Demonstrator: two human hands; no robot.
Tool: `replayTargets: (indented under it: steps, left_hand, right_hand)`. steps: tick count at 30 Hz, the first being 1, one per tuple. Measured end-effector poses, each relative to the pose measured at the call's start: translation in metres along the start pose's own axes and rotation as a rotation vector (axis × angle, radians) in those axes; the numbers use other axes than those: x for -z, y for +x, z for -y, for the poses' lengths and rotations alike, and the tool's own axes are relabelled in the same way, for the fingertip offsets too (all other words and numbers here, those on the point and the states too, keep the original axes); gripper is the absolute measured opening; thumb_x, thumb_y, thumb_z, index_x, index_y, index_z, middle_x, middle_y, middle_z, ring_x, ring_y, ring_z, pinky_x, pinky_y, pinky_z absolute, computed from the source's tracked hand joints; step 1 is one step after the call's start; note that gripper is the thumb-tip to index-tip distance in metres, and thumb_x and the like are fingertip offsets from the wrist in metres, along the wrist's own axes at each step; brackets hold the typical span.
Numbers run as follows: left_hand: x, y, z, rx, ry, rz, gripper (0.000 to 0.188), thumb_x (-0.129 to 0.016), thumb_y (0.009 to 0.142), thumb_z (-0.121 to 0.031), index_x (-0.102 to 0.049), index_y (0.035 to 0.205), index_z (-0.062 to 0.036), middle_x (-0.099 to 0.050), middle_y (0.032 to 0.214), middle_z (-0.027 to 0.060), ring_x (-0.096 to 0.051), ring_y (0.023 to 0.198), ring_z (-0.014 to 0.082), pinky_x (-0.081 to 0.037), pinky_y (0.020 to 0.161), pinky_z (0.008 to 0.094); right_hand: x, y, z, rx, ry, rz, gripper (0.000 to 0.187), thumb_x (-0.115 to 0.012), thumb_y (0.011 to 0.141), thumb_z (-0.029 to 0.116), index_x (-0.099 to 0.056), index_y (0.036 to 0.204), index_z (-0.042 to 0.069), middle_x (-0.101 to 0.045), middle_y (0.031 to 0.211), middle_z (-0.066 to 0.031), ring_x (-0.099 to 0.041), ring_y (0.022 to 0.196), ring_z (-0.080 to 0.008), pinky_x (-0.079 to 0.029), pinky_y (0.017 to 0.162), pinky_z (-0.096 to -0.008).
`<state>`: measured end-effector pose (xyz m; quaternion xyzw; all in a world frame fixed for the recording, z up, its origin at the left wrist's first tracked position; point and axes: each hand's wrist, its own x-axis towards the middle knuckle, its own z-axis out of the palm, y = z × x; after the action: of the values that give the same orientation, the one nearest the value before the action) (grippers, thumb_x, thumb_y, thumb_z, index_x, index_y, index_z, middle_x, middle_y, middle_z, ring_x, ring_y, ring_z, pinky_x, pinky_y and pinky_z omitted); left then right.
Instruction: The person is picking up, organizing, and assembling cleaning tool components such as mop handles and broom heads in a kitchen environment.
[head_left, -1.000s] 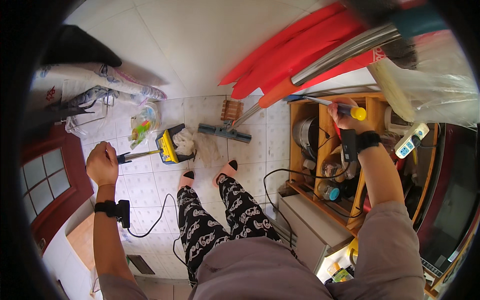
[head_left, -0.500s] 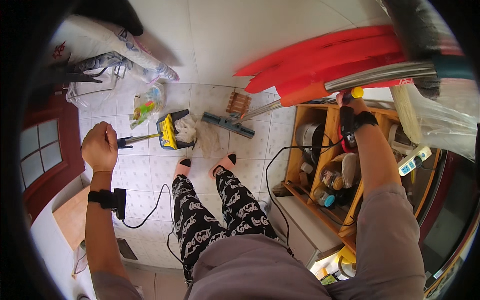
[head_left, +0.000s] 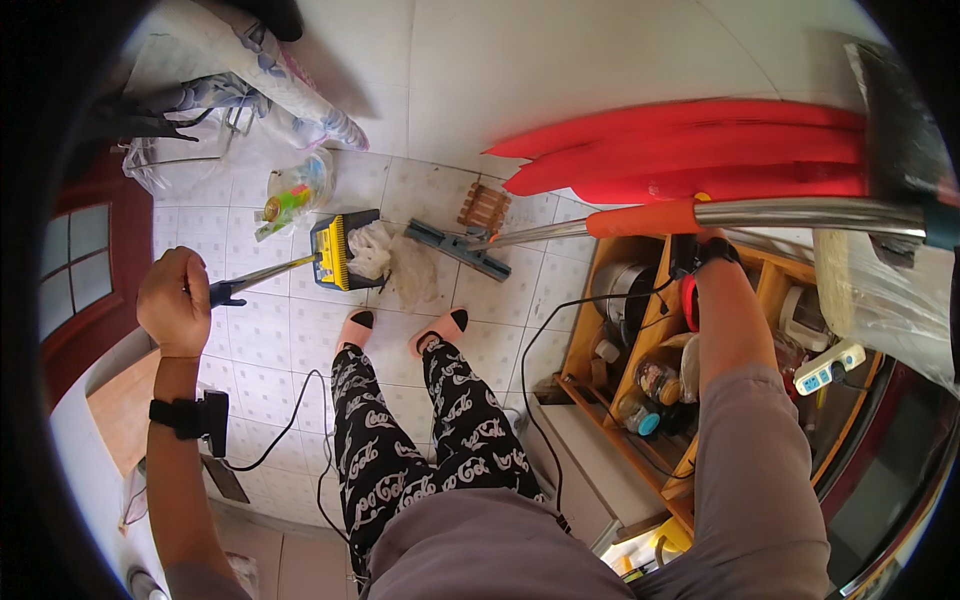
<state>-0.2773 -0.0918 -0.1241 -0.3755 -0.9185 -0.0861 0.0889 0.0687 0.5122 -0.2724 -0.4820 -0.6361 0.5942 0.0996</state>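
Note:
My left hand (head_left: pixel 176 300) is closed round the handle end of a long-handled dustpan. The dustpan (head_left: pixel 328 262), dark with a yellow toothed edge, rests on the tiled floor. Crumpled clear plastic (head_left: pixel 412 275) and a whitish plastic bag (head_left: pixel 370 250) lie at its mouth. My right hand (head_left: pixel 712 240) is at the metal pole of a broom (head_left: pixel 780 213) with an orange sleeve, its fingers mostly hidden behind the pole. The broom's narrow grey-green head (head_left: pixel 458 250) lies on the floor right of the plastic.
A wooden shelf (head_left: pixel 655 300) with jars and a pot stands at the right, a power strip (head_left: pixel 830 366) above it. Red sheets (head_left: pixel 700 145) hang along the wall. A small wooden rack (head_left: pixel 484 208) and a bagged bottle (head_left: pixel 290 203) lie ahead. Black cables (head_left: pixel 545 330) trail near my legs.
My left hand has shifted left and slightly down with the dustpan handle. The broom's pole and my right hand have come lower in view. The plastic stays between dustpan and broom head.

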Motion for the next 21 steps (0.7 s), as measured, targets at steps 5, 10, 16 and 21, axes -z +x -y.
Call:
replayTargets:
  steps: [5, 10, 16, 21]
  left_hand:
    - [-0.007, -0.005, 0.002, 0.015, -0.092, 0.026, 0.022, -0.044, 0.085, -0.014, -0.052, 0.067, -0.0026, -0.05, 0.062, 0.01, -0.049, 0.054, 0.025, -0.038, 0.05, 0.0322]
    - [-0.024, -0.002, 0.004, 0.022, -0.156, 0.027, 0.024, -0.044, 0.086, -0.015, -0.051, 0.069, -0.0006, -0.048, 0.062, 0.0098, -0.046, 0.052, 0.022, -0.036, 0.049, 0.0288]
    - [-0.041, -0.001, 0.005, -0.01, -0.197, 0.004, 0.023, -0.043, 0.088, -0.015, -0.051, 0.072, 0.0002, -0.048, 0.065, 0.0098, -0.047, 0.055, 0.0199, -0.037, 0.052, 0.027]
    - [-0.041, -0.01, 0.021, 0.054, -0.23, 0.064, 0.022, -0.042, 0.089, -0.014, -0.05, 0.075, 0.0006, -0.048, 0.066, 0.0083, -0.046, 0.055, 0.0158, -0.036, 0.052, 0.0246]
  right_hand:
    - [0.021, 0.025, -0.037, -0.051, -0.008, -0.021, 0.018, -0.051, 0.082, 0.025, -0.051, 0.083, 0.007, -0.05, 0.07, -0.0045, -0.051, 0.061, -0.0149, -0.047, 0.055, -0.0249]
    - [0.027, 0.045, -0.059, -0.084, -0.062, 0.042, 0.018, -0.05, 0.083, 0.026, -0.051, 0.083, 0.007, -0.051, 0.072, -0.0045, -0.05, 0.062, -0.015, -0.047, 0.055, -0.0253]
    - [-0.034, 0.047, -0.062, -0.491, 0.27, 0.303, 0.028, -0.052, 0.082, 0.038, -0.055, 0.086, 0.011, -0.057, 0.071, -0.0061, -0.052, 0.05, -0.0135, -0.043, 0.041, -0.0267]
    - [-0.021, 0.049, -0.076, -0.429, 0.25, 0.161, 0.027, -0.049, 0.085, 0.036, -0.055, 0.09, 0.01, -0.059, 0.085, -0.0111, -0.056, 0.058, -0.0154, -0.047, 0.047, -0.0272]
